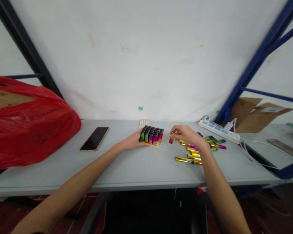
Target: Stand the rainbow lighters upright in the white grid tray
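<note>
Upright rows of shiny coloured lighters [150, 136] with black tops stand packed together in a pale tray [159, 145] at the middle of the table. My left hand [133, 140] is closed around the left side of this block. Just to the right of it, my right hand [184, 134] pinches a single red lighter [171, 139], held apart from the rows. Several loose lighters [194, 150] in gold, green, blue and magenta lie scattered under and beyond my right hand and forearm.
Behind the block lies a white tray with round holes [144, 123]. A phone [95, 139] is at left, beside a big red plastic bag [34, 123]. A white power strip [218, 130] with cables and a cardboard box [255, 113] are at right. A wall [146, 65] rises behind the table.
</note>
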The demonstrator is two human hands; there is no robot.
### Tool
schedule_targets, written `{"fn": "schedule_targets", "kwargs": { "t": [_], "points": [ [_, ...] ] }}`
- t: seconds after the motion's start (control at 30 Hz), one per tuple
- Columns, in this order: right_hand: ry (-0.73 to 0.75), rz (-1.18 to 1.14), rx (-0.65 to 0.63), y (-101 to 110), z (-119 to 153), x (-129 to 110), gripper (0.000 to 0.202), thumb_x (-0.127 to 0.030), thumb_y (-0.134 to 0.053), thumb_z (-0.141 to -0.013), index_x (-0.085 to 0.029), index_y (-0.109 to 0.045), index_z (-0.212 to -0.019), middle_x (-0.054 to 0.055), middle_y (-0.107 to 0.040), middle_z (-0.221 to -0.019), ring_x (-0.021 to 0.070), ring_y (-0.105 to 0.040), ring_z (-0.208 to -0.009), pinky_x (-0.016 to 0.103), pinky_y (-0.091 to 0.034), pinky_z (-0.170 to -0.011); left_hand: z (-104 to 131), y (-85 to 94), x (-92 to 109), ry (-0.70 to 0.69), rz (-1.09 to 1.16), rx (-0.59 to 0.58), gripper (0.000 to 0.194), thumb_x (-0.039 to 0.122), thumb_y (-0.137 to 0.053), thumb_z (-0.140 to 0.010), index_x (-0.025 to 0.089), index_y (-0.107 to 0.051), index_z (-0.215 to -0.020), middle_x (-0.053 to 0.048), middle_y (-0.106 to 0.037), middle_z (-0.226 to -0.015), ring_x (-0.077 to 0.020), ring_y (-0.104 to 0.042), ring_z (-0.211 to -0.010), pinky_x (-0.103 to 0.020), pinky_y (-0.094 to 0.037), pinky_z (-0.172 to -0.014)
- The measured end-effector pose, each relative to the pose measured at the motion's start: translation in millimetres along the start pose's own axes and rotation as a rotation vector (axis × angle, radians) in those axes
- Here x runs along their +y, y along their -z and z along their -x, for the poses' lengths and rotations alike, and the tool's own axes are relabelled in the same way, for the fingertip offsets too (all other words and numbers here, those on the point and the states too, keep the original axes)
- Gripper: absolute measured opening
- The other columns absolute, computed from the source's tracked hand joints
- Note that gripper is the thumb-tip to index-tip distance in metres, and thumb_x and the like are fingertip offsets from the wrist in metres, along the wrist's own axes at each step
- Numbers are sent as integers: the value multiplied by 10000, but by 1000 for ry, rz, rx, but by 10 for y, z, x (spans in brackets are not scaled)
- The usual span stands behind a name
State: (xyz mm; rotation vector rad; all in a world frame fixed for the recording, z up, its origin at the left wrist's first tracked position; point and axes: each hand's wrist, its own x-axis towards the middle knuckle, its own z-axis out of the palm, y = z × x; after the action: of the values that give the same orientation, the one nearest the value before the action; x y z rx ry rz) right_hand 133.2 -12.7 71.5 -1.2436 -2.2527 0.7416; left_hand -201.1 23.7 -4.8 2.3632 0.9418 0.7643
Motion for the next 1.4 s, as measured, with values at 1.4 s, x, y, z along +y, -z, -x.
{"fn": "schedule_targets", "kwargs": {
  "t": [1.4],
  "points": [
    [-22, 152, 457, -380, -179, -137, 462, -479, -482, -941, -243, -370, -560, -21, -321, -547, 140, -379, -573, 300, -252, -573, 2, 12, 73, 37, -6, -14, 924, 619, -837, -815, 186, -485, -1552, -141, -587, -1562, -369, -590, -1403, -487, -433, -1226]
  ]
}}
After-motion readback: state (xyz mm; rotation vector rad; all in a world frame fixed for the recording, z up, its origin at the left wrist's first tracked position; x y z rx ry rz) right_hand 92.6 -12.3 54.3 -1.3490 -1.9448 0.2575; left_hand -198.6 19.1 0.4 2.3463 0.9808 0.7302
